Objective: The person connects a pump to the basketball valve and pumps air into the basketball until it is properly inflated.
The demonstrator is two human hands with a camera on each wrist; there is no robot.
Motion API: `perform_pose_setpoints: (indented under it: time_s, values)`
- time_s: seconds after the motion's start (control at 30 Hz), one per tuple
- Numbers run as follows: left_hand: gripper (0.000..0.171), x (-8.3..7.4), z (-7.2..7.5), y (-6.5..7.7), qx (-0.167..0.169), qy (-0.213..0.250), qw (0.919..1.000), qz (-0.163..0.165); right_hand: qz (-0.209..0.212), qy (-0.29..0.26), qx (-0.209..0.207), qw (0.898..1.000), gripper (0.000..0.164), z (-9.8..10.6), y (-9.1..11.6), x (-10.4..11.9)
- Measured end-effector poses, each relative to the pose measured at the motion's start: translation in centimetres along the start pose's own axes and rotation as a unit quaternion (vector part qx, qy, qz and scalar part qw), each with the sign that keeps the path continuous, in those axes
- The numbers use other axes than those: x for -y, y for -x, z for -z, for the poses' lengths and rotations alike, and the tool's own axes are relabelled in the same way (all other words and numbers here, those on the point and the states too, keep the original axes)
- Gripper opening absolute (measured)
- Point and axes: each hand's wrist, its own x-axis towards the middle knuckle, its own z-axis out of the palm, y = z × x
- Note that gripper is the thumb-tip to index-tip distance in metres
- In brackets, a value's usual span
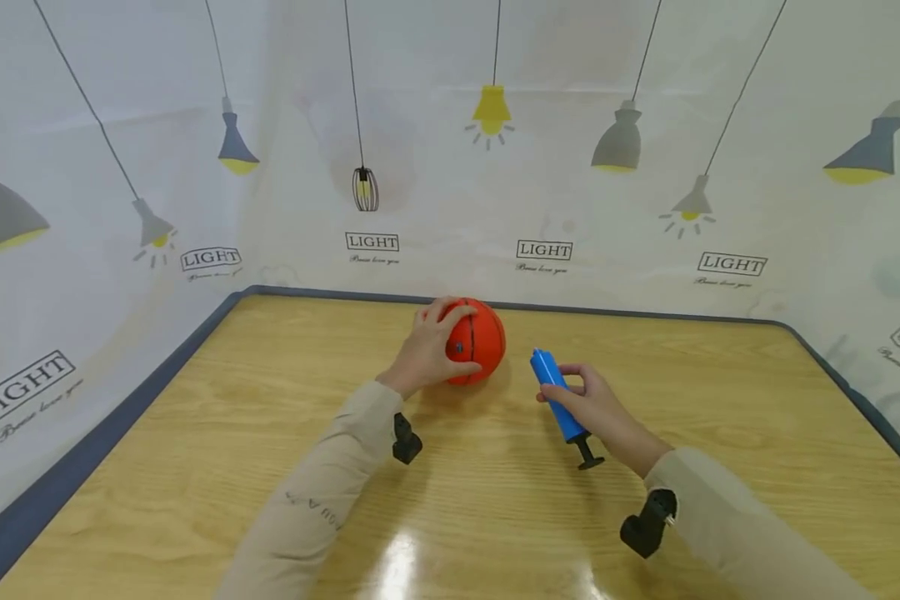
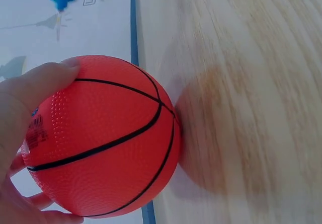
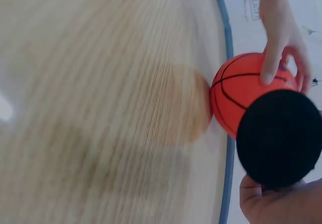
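A small red-orange basketball (image 1: pixel 487 342) with black seam lines rests on the table near its back edge. My left hand (image 1: pixel 425 348) grips it from the left, fingers over the top and thumb low on the near side. To the right of the ball, my right hand (image 1: pixel 587 400) holds a blue hand pump (image 1: pixel 557 400) around its barrel, above the table. The pump's nozzle points away toward the back, and its black T-handle (image 1: pixel 587 452) hangs toward me. In the right wrist view the round black handle end (image 3: pixel 279 138) hides part of the basketball (image 3: pixel 241 88).
The wood-grain table (image 1: pixel 450 517) has a dark blue border (image 1: pixel 607 311) at its back and sides. White wall sheets (image 1: pixel 435 158) printed with hanging lamps stand round three sides. Black wrist cameras (image 1: pixel 407 439) sit under both sleeves.
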Motion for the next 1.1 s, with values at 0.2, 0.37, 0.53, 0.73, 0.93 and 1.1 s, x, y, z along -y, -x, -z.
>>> perform_pose_setpoints:
  time_s: [0.2,0.37,0.53,0.73,0.93,1.1]
  values:
    - [0.070,0.2,0.3,0.6,0.001,-0.008,1.0000,-0.004,-0.013,0.065,-0.021,0.998,0.062,-0.3,-3.0,-0.8]
    - [0.070,0.6,0.6,1.2,0.002,0.010,0.9998,-0.019,-0.020,0.123,-0.030,0.992,0.059,-0.3,-4.6,-1.5]
    - [0.069,1.0,0.7,1.6,0.003,0.033,0.9991,-0.026,-0.028,0.161,-0.033,0.986,0.053,-0.5,-5.6,-2.2]
    - [0.064,1.0,0.6,1.8,-0.001,0.047,0.9981,-0.038,-0.032,0.177,-0.028,0.983,0.054,-0.7,-6.1,-3.1]
    - [0.065,0.7,0.6,2.0,0.000,0.049,0.9980,-0.041,-0.025,0.182,-0.028,0.983,0.055,-0.5,-6.2,-3.5]
    - [0.069,0.9,0.5,2.0,-0.003,0.043,0.9981,-0.044,-0.021,0.181,-0.029,0.983,0.055,-0.3,-6.1,-3.4]
